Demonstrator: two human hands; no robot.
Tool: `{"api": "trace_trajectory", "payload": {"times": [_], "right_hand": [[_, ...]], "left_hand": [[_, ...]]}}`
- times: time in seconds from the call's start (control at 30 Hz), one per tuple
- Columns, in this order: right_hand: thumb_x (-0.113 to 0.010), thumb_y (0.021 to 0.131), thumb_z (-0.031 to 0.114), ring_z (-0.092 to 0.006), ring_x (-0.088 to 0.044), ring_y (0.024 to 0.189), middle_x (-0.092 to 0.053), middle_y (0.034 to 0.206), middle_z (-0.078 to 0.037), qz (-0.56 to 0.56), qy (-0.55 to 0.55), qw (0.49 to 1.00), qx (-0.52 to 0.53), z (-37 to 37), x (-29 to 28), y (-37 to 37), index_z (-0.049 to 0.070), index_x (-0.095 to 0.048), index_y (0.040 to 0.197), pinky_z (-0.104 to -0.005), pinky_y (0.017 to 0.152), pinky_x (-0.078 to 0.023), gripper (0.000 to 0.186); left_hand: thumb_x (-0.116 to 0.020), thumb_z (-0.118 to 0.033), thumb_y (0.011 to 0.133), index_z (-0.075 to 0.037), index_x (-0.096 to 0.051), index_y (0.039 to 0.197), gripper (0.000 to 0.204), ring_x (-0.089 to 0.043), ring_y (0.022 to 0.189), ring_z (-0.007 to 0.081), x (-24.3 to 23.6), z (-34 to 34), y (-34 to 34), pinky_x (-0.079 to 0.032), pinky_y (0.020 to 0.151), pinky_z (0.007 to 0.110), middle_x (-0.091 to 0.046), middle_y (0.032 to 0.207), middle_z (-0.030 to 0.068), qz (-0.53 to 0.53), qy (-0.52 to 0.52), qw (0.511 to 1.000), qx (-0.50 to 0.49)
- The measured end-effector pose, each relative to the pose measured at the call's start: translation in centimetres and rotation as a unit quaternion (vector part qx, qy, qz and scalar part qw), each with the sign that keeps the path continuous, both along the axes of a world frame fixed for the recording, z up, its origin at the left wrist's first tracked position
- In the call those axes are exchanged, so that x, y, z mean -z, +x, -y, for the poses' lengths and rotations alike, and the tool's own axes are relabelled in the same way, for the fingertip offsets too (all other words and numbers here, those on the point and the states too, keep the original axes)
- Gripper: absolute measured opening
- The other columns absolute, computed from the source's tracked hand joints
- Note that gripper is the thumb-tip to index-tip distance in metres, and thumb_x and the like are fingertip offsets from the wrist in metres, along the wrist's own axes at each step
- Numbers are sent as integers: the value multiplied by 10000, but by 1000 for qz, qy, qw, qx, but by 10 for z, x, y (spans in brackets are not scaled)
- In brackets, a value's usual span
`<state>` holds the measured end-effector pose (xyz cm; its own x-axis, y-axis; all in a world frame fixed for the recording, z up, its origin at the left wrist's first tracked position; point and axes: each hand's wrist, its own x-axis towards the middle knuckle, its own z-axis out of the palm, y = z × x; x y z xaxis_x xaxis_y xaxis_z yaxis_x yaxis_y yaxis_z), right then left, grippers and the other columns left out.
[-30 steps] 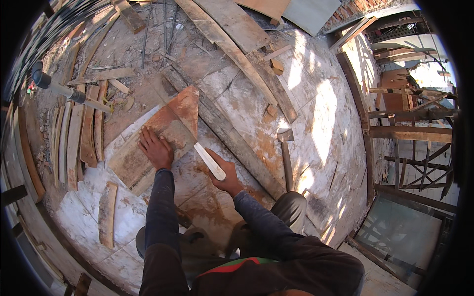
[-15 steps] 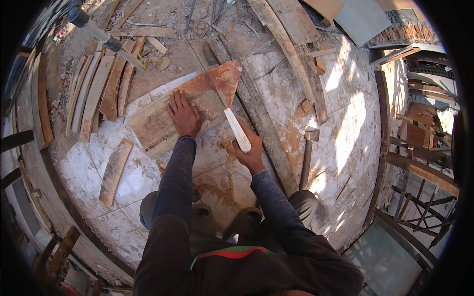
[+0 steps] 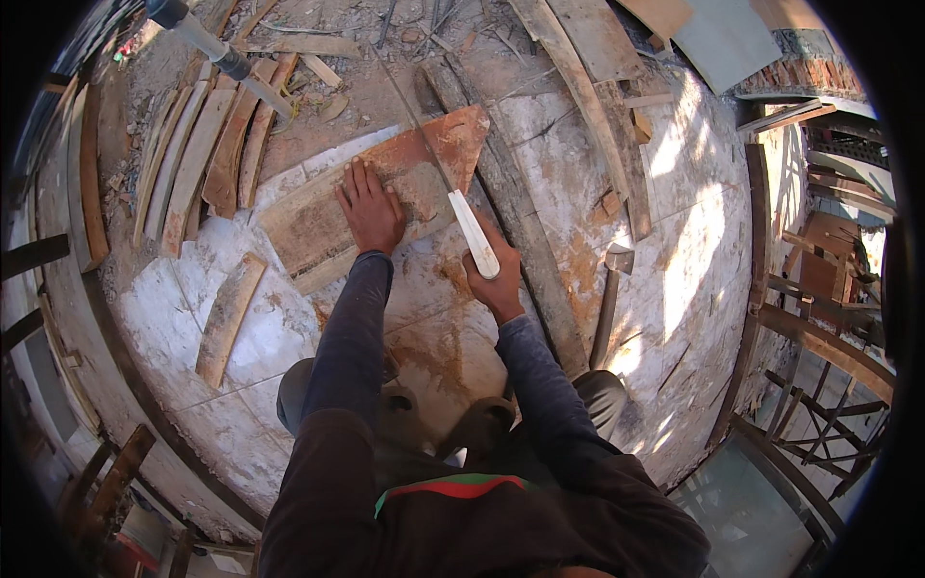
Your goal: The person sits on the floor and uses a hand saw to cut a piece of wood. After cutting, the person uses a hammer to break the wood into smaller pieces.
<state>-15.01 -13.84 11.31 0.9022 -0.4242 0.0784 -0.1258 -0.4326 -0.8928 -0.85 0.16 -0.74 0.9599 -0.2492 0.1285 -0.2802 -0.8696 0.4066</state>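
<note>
A wide wooden board (image 3: 313, 218), reddish toward its far right end, lies across the floor in front of me. My left hand (image 3: 373, 207) rests flat on it with the fingers stretched out. In my right hand (image 3: 497, 273) is the white handle of a handsaw (image 3: 472, 234), the fingers wrapped round it. The saw's thin blade runs forward and left across the board near its reddish end. Under or against that end passes a long dark timber beam (image 3: 525, 236); whether the board rests on it I cannot make out fully.
To the right lies a hammer-like tool (image 3: 606, 308) with a wooden handle. Several loose planks (image 3: 198, 159) are at the far left, a short wood piece (image 3: 230, 318) nearer. Long planks (image 3: 583, 106) lie far right. A grey pipe (image 3: 231, 65) stands far left.
The saw and my right hand have shifted slightly along the cut line over the board. My left hand stays pressed on the board. The whole view has shifted a little.
</note>
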Motion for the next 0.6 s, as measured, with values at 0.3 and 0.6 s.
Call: {"api": "trace_trajectory", "payload": {"times": [0.3, 0.6], "right_hand": [[-636, 760, -2, -303, -721, 867, -690, 1137, -186, -144, -7, 990, -5, -5, -80, -153, 104, -555, 1393, -313, 789, -543, 646], [-634, 747, 14, -316, -711, 931, -661, 1194, -203, -111, 10, 994, 2, -7, -30, -92, 135, -525, 1419, -328, 792, -547, 691]], "left_hand": [[-401, -256, 1001, -7, -349, 1481, 543, -152, 1503, 315, -6, -7, -4, -94, 1214, 546, -235, 1601, 154, -22, 27, 999, -23], [-398, -255, 1003, -11, -355, 1479, 536, -171, 1498, 313, -3, -5, -2, -106, 1211, 536, -253, 1595, 155, -7, 31, 999, -10]]}}
